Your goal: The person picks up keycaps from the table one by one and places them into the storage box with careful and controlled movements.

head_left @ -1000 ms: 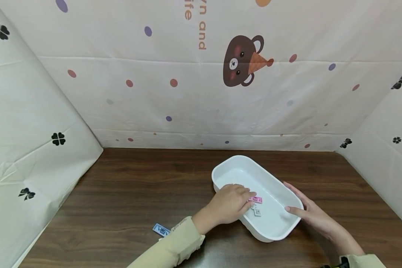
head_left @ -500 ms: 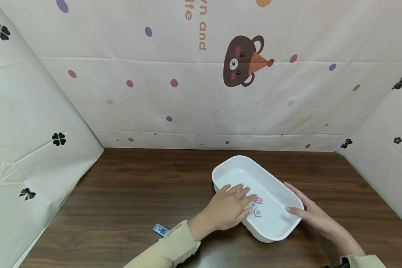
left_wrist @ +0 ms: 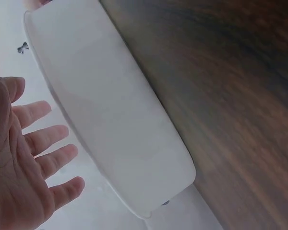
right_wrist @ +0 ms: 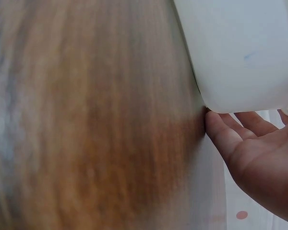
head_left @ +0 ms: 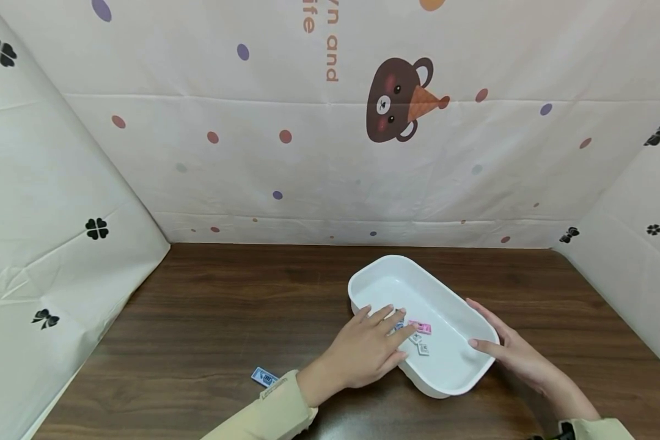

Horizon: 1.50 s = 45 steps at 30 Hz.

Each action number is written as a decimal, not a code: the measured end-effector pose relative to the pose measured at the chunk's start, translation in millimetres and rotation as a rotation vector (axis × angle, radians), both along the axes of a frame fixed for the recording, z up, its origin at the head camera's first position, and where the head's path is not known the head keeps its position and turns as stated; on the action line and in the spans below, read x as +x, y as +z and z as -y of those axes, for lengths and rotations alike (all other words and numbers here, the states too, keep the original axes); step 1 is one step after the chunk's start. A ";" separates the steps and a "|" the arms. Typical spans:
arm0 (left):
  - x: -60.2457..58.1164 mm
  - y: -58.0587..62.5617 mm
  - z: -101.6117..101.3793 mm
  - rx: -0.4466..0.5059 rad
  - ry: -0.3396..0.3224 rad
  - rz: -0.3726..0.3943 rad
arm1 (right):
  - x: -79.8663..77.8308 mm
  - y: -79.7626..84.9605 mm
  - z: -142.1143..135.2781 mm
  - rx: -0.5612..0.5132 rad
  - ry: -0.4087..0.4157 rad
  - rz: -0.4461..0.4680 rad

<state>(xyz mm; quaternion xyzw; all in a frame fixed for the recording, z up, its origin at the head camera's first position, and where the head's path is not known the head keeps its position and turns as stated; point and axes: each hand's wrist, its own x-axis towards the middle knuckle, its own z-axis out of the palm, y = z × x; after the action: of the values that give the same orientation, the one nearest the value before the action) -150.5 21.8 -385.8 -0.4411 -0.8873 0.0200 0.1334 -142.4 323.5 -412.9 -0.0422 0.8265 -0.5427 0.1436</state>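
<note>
A white plastic basin [head_left: 451, 370] with rounded corners stands at a slant on the table. Inside it lie a small pink printed piece [head_left: 423, 328], two little whitish square pieces [head_left: 423, 349] and a blue piece [head_left: 399, 326] partly hidden by fingers. My left hand [head_left: 363, 345] hovers over the basin's near-left rim, fingers spread and holding nothing; the left wrist view shows its bare palm [left_wrist: 19, 158] beside the basin's outer wall [left_wrist: 105, 100]. My right hand [head_left: 519, 354] grips the right end, thumb over the rim, its fingers [right_wrist: 225, 134] against the outside in the right wrist view.
A blue printed piece [head_left: 264, 376] lies on the dark wooden table [head_left: 242, 305], just beyond my left sleeve [head_left: 275, 409]. White printed sheets [head_left: 319, 171] wall the table off at the back and on both sides.
My left hand has spread its fingers and drawn back toward the lower left, uncovering more of the small pieces in the basin. My right hand and the basin have stayed put.
</note>
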 end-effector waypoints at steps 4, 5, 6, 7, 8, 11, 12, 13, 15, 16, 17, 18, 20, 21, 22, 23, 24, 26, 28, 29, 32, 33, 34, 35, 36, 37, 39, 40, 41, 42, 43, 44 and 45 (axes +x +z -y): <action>3.1 1.1 4.9 -0.008 0.010 -0.022 | -0.3 -0.1 -0.2 -0.001 0.006 -0.007; 3.9 1.3 6.1 -0.008 0.012 -0.025 | -0.3 -0.2 -0.1 0.001 0.007 -0.007; 4.8 1.6 7.3 -0.008 0.013 -0.026 | -0.4 -0.1 -0.1 0.001 0.007 -0.007; 5.5 1.8 8.6 -0.009 0.014 -0.028 | -0.4 -0.1 -0.1 0.002 0.007 -0.007; 6.2 2.0 10.0 -0.007 0.014 -0.024 | -0.4 0.0 -0.1 0.002 0.006 -0.004; 8.2 2.5 14.7 0.001 0.014 0.003 | -0.2 0.3 -0.1 0.003 0.005 0.001; 8.6 2.4 16.6 0.004 0.015 0.010 | -0.3 0.4 -0.2 0.002 0.005 0.002; 9.1 2.2 18.6 0.006 0.017 0.018 | -0.3 0.6 -0.3 0.000 0.006 0.004; 10.0 1.8 22.4 0.018 0.019 0.029 | -0.5 0.6 -0.4 -0.003 0.009 0.006; 10.6 1.5 24.2 0.021 0.023 0.029 | -0.5 0.6 -0.5 -0.006 0.010 0.006; 11.0 1.1 26.1 0.025 0.026 0.033 | -0.5 0.6 -0.5 -0.005 0.011 0.006; 11.3 0.7 27.9 0.029 0.029 0.038 | -0.6 0.4 -0.7 -0.005 0.013 0.004; 12.2 -0.1 31.3 0.038 0.035 0.049 | -0.8 0.1 -0.9 -0.004 0.014 0.003; 12.7 -0.3 33.1 0.041 0.038 0.056 | -0.8 0.1 -0.9 -0.002 0.014 0.002; 13.1 -0.8 34.7 0.041 0.042 0.059 | -0.9 0.0 -1.0 -0.002 0.014 0.002; 13.6 -0.9 36.5 0.042 0.044 0.063 | -1.0 0.1 -1.0 0.001 0.013 0.002; 14.2 -1.0 38.2 0.042 0.045 0.064 | -1.2 0.2 -1.0 0.001 0.012 0.003; 15.5 -1.0 41.7 0.041 0.046 0.061 | -1.1 0.6 -0.8 0.003 0.009 0.008; 17.1 -0.7 45.6 0.036 0.051 0.055 | -1.1 0.9 -0.4 0.006 0.007 0.010; 18.0 -0.3 47.9 0.034 0.056 0.060 | -1.1 1.0 -0.2 0.007 0.006 0.012; 20.3 0.9 55.1 0.023 0.076 0.072 | -1.3 1.3 0.2 0.005 0.003 0.018; 21.1 1.2 57.7 0.023 0.084 0.077 | -1.4 1.4 0.2 0.006 0.002 0.018; 21.9 1.4 60.3 0.022 0.091 0.081 | -1.5 1.3 0.3 0.006 0.001 0.020; 22.6 1.6 62.9 0.024 0.097 0.081 | -1.5 1.3 0.2 0.006 0.001 0.020; 23.3 1.6 65.4 0.025 0.101 0.078 | -1.5 1.2 0.2 0.006 0.001 0.020; 23.9 1.3 68.0 0.028 0.106 0.073 | -1.4 1.1 0.2 0.006 0.001 0.020; 24.9 0.5 73.3 0.038 0.114 0.063 | -1.2 0.8 0.1 0.003 0.003 0.020; 25.3 0.1 76.0 0.041 0.119 0.057 | -1.1 0.7 0.0 -0.001 0.005 0.020; 25.6 -0.5 78.8 0.047 0.125 0.052 | -1.1 0.5 -0.2 -0.005 0.006 0.019; 25.9 -1.1 81.6 0.051 0.132 0.049 | -0.9 0.4 -0.3 -0.007 0.008 0.016; 26.0 -1.6 84.4 0.057 0.137 0.045 | -0.8 0.3 -0.5 -0.013 0.009 0.015; 26.0 -2.1 87.1 0.064 0.143 0.043 | -0.7 0.1 -0.7 -0.019 0.011 0.012; 26.1 -2.7 90.0 0.071 0.149 0.040 | -0.6 0.0 -0.8 -0.024 0.013 0.010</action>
<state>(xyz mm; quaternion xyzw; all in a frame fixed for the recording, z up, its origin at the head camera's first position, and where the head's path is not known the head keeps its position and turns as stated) -124.4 -68.2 -388.6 -0.3693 -0.9202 -0.0103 0.1294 -143.0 324.2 -412.9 -0.0469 0.8189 -0.5517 0.1507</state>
